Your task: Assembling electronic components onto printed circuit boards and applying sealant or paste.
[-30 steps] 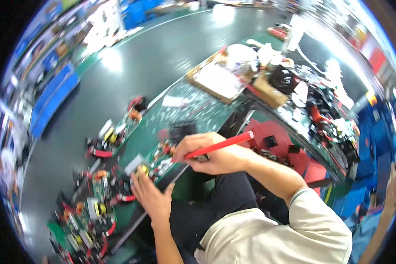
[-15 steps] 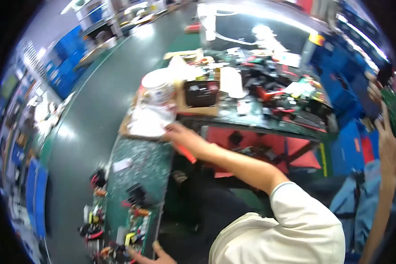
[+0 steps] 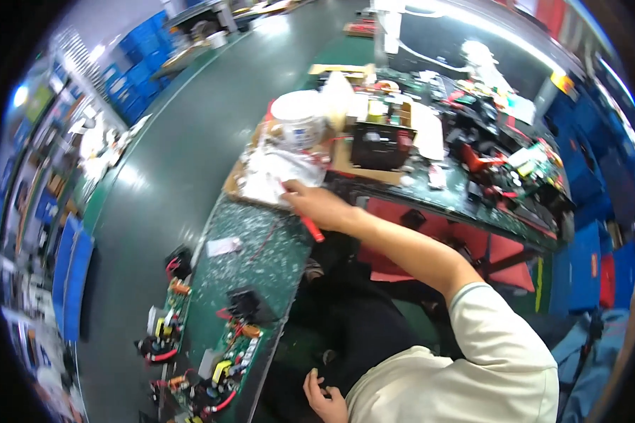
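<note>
My right hand (image 3: 319,206) reaches out over the near corner of a cardboard tray, its fingers closed around a tool with a red handle (image 3: 312,229). The handle sticks out below my palm; the tool's other end is hidden or blurred. Beside my fingertips lies a crumpled white plastic sheet (image 3: 271,173) on the cardboard (image 3: 234,185). My left hand (image 3: 326,403) is low in the view, near my lap, with its fingers loosely bent and apart and nothing seen in them.
Behind the sheet stands a white bucket (image 3: 300,116), with a black box (image 3: 382,146) to its right. Circuit boards (image 3: 236,359) lie on the green bench at lower left, near a black part (image 3: 250,304). Loose parts (image 3: 501,151) crowd the far bench. Blue crates (image 3: 575,264) stand at right.
The view has turned, shifting the scene rightward. My left hand has drawn back from the circuit boards toward my lap. Another person's arm, with a green board, has mostly left the right edge.
</note>
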